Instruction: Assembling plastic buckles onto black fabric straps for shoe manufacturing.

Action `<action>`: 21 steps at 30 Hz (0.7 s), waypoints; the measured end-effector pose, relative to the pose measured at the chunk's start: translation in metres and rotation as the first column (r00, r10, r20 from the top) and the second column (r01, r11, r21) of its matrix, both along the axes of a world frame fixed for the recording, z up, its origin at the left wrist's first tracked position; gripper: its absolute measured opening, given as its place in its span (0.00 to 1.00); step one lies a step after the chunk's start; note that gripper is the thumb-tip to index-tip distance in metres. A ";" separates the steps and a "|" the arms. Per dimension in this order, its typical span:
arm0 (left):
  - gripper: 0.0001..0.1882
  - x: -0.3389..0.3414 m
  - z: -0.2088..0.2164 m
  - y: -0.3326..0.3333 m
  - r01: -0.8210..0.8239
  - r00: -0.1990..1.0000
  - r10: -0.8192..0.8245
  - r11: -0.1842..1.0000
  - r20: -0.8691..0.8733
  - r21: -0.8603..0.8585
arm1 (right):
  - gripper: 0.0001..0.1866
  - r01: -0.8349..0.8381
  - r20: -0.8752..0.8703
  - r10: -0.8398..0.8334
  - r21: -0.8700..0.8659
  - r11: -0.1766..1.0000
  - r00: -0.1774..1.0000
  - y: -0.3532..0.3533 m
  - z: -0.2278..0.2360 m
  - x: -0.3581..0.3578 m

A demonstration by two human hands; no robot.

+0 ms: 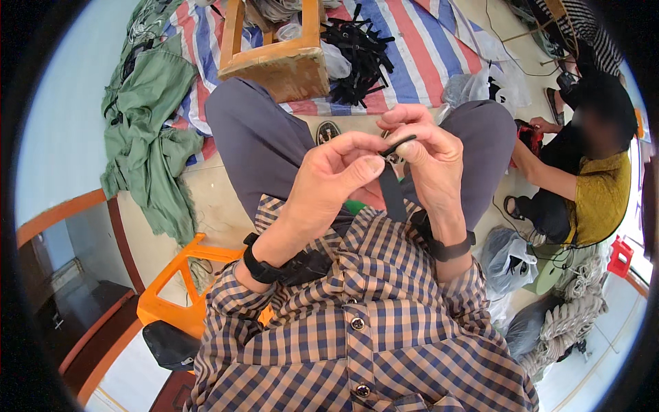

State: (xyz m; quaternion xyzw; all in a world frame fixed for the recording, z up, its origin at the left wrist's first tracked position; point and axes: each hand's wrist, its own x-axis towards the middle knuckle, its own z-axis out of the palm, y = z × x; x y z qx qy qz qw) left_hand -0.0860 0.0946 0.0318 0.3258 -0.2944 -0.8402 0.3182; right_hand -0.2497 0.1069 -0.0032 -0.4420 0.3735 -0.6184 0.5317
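A black strap (392,194) hangs down between my two hands, over my lap. Its upper end is bent over and pinched at the fingertips. My left hand (336,172) closes thumb and forefinger on the strap from the left. From the right, my right hand (434,154) pinches the same end with thumb and forefinger, its other fingers curled. Whether a small buckle sits inside the fold is hidden by the fingers. A bit of green (354,206) shows below the left hand.
Ahead, a wooden stool (274,69) and a pile of black straps (353,58) lie on a striped sheet (419,41). Green cloth (147,130) spreads at left, near an orange plastic stool (171,275). A co-worker (576,165) sits at right, beside plastic bags (508,261) and bundled cord (570,316).
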 end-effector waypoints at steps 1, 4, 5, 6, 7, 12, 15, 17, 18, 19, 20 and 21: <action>0.13 -0.001 0.000 0.001 -0.012 1.000 0.013 0.998 0.028 -0.056 | 0.06 -0.002 -0.025 0.001 -0.038 0.999 1.000 0.000 -0.001 -0.001; 0.12 -0.005 0.006 0.004 -0.059 0.994 0.071 0.988 0.081 -0.145 | 0.06 -0.016 -0.072 0.008 -0.115 0.993 0.997 -0.002 -0.003 -0.002; 0.12 -0.004 0.008 0.003 -0.063 0.994 0.075 0.988 0.079 -0.142 | 0.06 -0.016 -0.097 0.001 -0.151 0.988 0.995 -0.002 -0.003 -0.002; 0.11 -0.004 0.009 0.003 -0.042 0.990 0.059 0.990 0.125 -0.134 | 0.06 -0.020 -0.098 0.005 -0.149 0.989 0.995 -0.001 -0.001 -0.001; 0.11 -0.003 0.010 0.002 -0.020 0.984 0.041 0.992 0.172 -0.125 | 0.06 -0.020 -0.078 0.012 -0.100 0.995 0.997 0.001 0.004 0.000; 0.08 -0.006 0.002 0.001 -0.038 0.996 0.048 0.991 0.074 -0.130 | 0.05 -0.014 -0.085 0.010 -0.047 0.999 0.996 0.004 0.004 0.002; 0.06 -0.011 0.005 0.002 -0.088 0.993 0.099 0.979 0.056 -0.183 | 0.05 0.010 0.053 -0.013 0.060 0.998 0.998 0.006 0.003 0.007; 0.05 -0.010 0.006 0.004 -0.084 0.987 0.112 0.972 0.118 -0.220 | 0.05 0.041 0.186 -0.050 0.054 0.998 0.981 0.004 0.001 0.014; 0.05 -0.010 0.002 0.006 -0.082 0.972 0.134 0.964 0.194 -0.253 | 0.04 0.085 0.216 -0.111 0.125 0.989 0.970 0.003 0.006 0.014; 0.05 -0.010 0.000 0.006 -0.078 0.951 0.157 0.955 0.267 -0.285 | 0.04 0.090 0.215 -0.116 0.126 0.988 0.970 0.001 0.009 0.010; 0.05 -0.010 0.001 0.007 -0.073 0.952 0.152 0.956 0.267 -0.284 | 0.03 0.125 0.152 -0.134 0.068 0.990 0.979 -0.003 0.012 0.004; 0.07 -0.011 0.003 0.007 -0.135 0.959 0.182 0.967 0.219 -0.214 | 0.03 0.155 0.089 -0.155 0.008 0.988 0.984 -0.005 0.015 0.000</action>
